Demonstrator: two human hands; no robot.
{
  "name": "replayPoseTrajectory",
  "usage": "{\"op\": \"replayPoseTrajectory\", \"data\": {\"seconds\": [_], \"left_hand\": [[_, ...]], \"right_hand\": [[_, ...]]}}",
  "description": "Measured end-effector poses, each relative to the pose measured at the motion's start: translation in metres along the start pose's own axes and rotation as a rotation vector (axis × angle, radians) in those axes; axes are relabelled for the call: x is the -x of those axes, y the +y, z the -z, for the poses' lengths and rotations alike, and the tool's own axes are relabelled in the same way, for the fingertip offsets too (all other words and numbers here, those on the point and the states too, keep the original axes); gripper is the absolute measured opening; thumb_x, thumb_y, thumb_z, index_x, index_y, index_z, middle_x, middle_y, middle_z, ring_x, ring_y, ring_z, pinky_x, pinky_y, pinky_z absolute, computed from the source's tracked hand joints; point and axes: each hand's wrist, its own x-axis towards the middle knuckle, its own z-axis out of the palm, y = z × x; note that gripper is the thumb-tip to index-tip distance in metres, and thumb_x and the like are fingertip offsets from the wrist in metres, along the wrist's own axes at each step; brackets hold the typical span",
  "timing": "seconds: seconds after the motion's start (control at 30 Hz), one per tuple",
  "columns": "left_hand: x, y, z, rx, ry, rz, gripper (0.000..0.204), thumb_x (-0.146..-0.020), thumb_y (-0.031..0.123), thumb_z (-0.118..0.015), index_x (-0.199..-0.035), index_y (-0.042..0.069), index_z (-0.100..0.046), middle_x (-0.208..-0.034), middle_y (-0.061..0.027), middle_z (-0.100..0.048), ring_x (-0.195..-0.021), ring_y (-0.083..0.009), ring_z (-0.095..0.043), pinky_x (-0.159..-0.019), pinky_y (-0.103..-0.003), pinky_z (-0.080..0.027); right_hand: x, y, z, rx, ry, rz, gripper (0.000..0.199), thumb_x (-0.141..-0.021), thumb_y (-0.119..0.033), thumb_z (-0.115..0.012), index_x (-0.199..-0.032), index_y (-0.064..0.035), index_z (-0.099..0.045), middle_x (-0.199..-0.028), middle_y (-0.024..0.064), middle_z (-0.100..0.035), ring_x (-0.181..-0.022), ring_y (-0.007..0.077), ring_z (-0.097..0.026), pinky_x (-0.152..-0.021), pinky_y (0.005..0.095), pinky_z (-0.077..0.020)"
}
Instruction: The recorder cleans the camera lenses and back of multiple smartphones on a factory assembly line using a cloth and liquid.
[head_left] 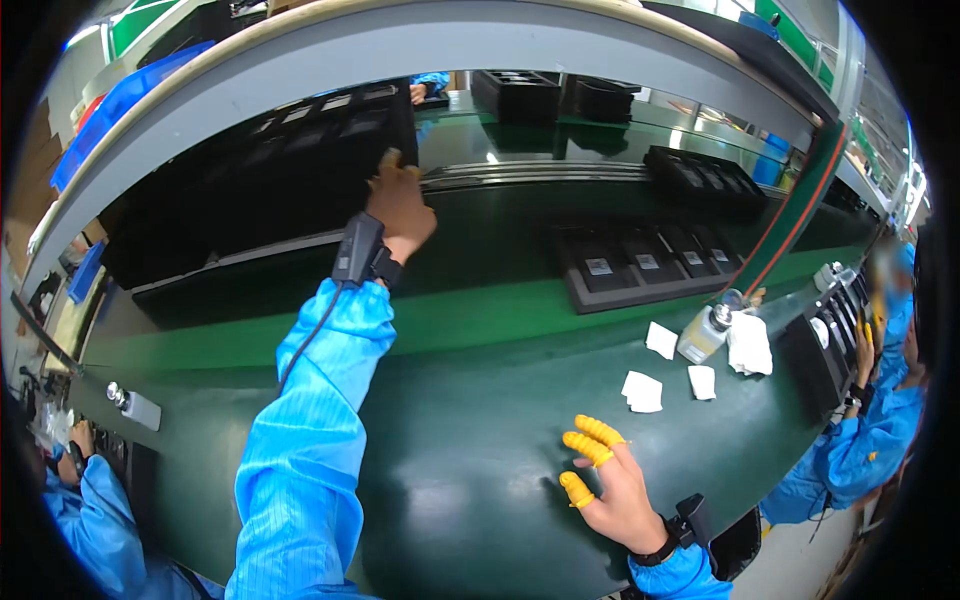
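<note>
My left hand [398, 203] reaches far forward to the near right corner of a tall block of black trays [270, 170]. Its fingers, in yellow finger cots, stretch out against or just beside the dark side; contact is hard to make out. The thumb stands apart. My right hand [622, 500] is over the dark green table [460, 480] at the front right, fingers spread and holding nothing. Yellow cots cover its thumb and two fingers. White wipes [643, 391] and a clear bottle with a pump top [704, 334] lie beyond it.
A black tray with labelled compartments [640, 268] sits beyond the bottle, another [705, 175] behind it. An overhead shelf [480, 40] spans the top; a green post [795, 215] stands right. Co-workers in blue sleeves work at left [100, 520] and right [850, 450]. A bottle [135, 406] stands left.
</note>
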Motion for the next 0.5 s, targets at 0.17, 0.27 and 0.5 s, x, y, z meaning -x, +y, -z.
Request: {"op": "replayPoseTrajectory", "data": {"seconds": [0.17,0.27,0.5], "left_hand": [[-0.034,-0.072,0.015,-0.322,0.179,-0.056,0.064,-0.074,0.015,-0.069,-0.133,0.001,-0.048,-0.149,-0.0194,-0.031,-0.130,-0.0419,-0.043,-0.108,-0.052,-0.035],[-0.047,-0.109,0.005,-0.458,0.158,-0.117,0.070,-0.075,0.020,-0.072,-0.137,0.003,-0.043,-0.146,-0.0169,-0.037,-0.131,-0.0382,-0.042,-0.109,-0.049,-0.034],[-0.071,-0.109,0.017,-0.496,0.029,-0.124,0.065,-0.072,0.024,-0.079,-0.129,0.009,-0.050,-0.130,-0.0139,-0.052,-0.121,-0.0329,-0.052,-0.103,-0.046,-0.039]], "right_hand": [[-0.001,0.013,-0.004,-0.025,0.036,-0.010,0.040,-0.080,0.001,-0.070,-0.119,0.0005,-0.060,-0.131,0.0190,-0.052,-0.100,0.0292,-0.061,-0.081,0.0320,-0.0542],[-0.001,0.019,-0.002,-0.026,0.019,-0.022,0.041,-0.080,0.002,-0.070,-0.119,0.0003,-0.060,-0.132,0.0194,-0.052,-0.101,0.0283,-0.061,-0.080,0.0315,-0.0551],[-0.004,0.022,-0.004,0.017,0.057,-0.030,0.038,-0.078,0.004,-0.070,-0.115,-0.0005,-0.063,-0.128,0.0186,-0.056,-0.098,0.0262,-0.063,-0.076,0.0296,-0.0567]]}}
